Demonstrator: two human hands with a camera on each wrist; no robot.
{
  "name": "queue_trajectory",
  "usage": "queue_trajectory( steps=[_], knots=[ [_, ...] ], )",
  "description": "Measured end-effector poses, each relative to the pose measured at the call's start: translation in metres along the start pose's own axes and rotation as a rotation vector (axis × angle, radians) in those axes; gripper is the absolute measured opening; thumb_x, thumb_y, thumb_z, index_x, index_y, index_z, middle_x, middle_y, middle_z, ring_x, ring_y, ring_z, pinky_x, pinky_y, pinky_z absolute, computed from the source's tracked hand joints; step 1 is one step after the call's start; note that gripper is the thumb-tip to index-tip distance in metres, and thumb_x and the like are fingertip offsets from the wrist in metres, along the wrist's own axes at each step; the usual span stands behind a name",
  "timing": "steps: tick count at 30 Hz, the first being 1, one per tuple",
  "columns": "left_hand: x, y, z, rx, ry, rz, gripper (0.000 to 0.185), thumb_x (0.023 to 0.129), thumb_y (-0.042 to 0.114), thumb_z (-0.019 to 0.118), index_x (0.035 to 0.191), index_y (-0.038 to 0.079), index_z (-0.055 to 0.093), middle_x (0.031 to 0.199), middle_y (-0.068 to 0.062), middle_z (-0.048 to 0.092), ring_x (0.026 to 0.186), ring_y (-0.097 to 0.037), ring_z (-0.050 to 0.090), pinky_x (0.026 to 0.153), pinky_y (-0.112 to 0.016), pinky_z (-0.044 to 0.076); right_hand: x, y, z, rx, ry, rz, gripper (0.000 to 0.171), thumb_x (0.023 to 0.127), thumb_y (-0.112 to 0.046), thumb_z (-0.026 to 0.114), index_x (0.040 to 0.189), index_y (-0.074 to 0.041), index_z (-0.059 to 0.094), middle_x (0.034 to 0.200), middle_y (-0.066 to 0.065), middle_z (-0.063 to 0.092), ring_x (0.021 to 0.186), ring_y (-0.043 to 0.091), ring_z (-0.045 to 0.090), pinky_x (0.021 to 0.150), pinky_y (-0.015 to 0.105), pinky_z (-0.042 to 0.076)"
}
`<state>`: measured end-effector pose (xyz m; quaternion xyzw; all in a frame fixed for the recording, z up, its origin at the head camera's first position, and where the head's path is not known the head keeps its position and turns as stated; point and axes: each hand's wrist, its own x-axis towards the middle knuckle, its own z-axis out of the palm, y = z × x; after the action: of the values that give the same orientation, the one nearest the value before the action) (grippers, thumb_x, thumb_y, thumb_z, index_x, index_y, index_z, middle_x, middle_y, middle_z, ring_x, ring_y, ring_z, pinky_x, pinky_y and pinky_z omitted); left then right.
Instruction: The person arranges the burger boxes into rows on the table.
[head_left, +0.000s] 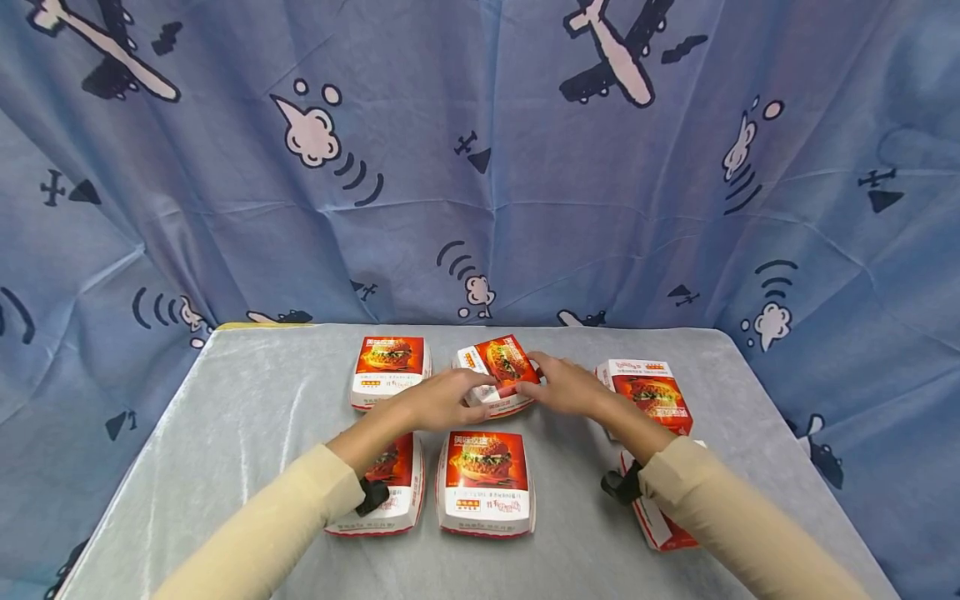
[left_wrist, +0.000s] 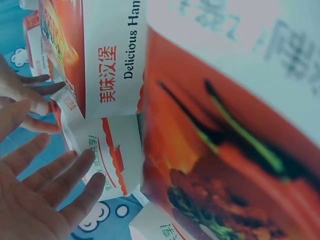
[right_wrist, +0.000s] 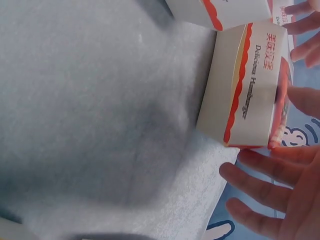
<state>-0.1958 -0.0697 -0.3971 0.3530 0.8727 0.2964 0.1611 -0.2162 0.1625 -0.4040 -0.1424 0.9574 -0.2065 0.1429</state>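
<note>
A red-and-white hamburger box (head_left: pixel 501 358) sits at an angle near the table's back edge, between my two hands. My left hand (head_left: pixel 446 398) reaches to its left front side, fingers extended and spread beside the carton in the left wrist view. At the opposite side is my right hand (head_left: pixel 566 385), thumb over the printed lid and fingertips by the right corner. The right wrist view shows those fingers (right_wrist: pixel 260 182) fairly straight, right at the box's end. Another hamburger box (head_left: pixel 390 357) stands left of it, and one more (head_left: pixel 486 467) lies in front.
Under my left forearm a hamburger box (head_left: pixel 401 500) is partly covered. To the right, one box (head_left: pixel 651 392) sits turned, and another (head_left: pixel 660 525) is mostly behind my right sleeve. A blue airplane-print curtain (head_left: pixel 480 167) hangs behind the grey cloth-covered table (head_left: pixel 225 467).
</note>
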Motion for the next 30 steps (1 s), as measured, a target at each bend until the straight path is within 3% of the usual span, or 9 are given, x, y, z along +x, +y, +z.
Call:
queue_trajectory(
  steps=[6,11,17,20,27,30],
  knots=[
    [0.0,0.003,0.0,-0.01,-0.008,-0.013,0.048,0.096,0.017,0.064,0.14,0.0,0.054,0.136,-0.013,0.06,0.112,-0.023,0.064,0.1,-0.039,0.048,0.004,-0.006,0.002,-0.032,0.012,0.052,0.066,0.096,-0.039,0.063,0.147,-0.001,0.043,0.134,0.024,0.058,0.111,0.035,0.061,0.09,0.054,0.049],
    [0.001,0.001,0.0,0.022,0.025,-0.024,0.049,0.095,0.016,0.065,0.14,0.0,0.054,0.139,-0.015,0.057,0.124,-0.026,0.056,0.106,-0.041,0.043,0.007,-0.006,0.002,-0.036,-0.004,0.062,0.065,0.096,-0.036,0.065,0.147,-0.002,0.043,0.134,0.023,0.059,0.11,0.033,0.061,0.09,0.053,0.049],
    [0.003,-0.003,-0.001,0.076,0.051,-0.054,0.051,0.093,0.017,0.066,0.139,-0.001,0.054,0.143,-0.017,0.053,0.14,-0.035,0.039,0.117,-0.045,0.026,0.01,-0.005,0.001,-0.017,-0.031,0.048,0.064,0.097,-0.033,0.064,0.148,-0.002,0.042,0.138,0.023,0.056,0.116,0.033,0.058,0.094,0.054,0.047],
    [0.003,-0.005,-0.001,0.081,0.056,-0.044,0.05,0.093,0.016,0.066,0.138,-0.002,0.055,0.142,-0.017,0.054,0.14,-0.036,0.039,0.12,-0.046,0.018,0.011,-0.004,0.001,-0.012,-0.039,0.046,0.063,0.098,-0.032,0.063,0.149,-0.002,0.041,0.14,0.022,0.054,0.12,0.034,0.056,0.097,0.054,0.046],
    [0.004,-0.006,-0.002,0.082,0.067,-0.054,0.047,0.095,0.019,0.065,0.138,0.003,0.057,0.138,-0.011,0.059,0.131,-0.027,0.05,0.109,-0.042,0.039,0.01,-0.005,0.001,-0.019,0.008,0.016,0.061,0.098,-0.025,0.062,0.149,0.0,0.04,0.143,0.024,0.05,0.128,0.038,0.051,0.102,0.057,0.042],
    [0.003,-0.005,-0.002,0.069,0.076,-0.055,0.046,0.094,0.018,0.065,0.137,0.002,0.058,0.136,-0.011,0.06,0.129,-0.028,0.052,0.107,-0.043,0.041,0.008,-0.006,0.002,-0.039,0.051,0.028,0.063,0.097,-0.029,0.062,0.149,0.0,0.04,0.141,0.026,0.051,0.128,0.04,0.051,0.101,0.059,0.043]
  ],
)
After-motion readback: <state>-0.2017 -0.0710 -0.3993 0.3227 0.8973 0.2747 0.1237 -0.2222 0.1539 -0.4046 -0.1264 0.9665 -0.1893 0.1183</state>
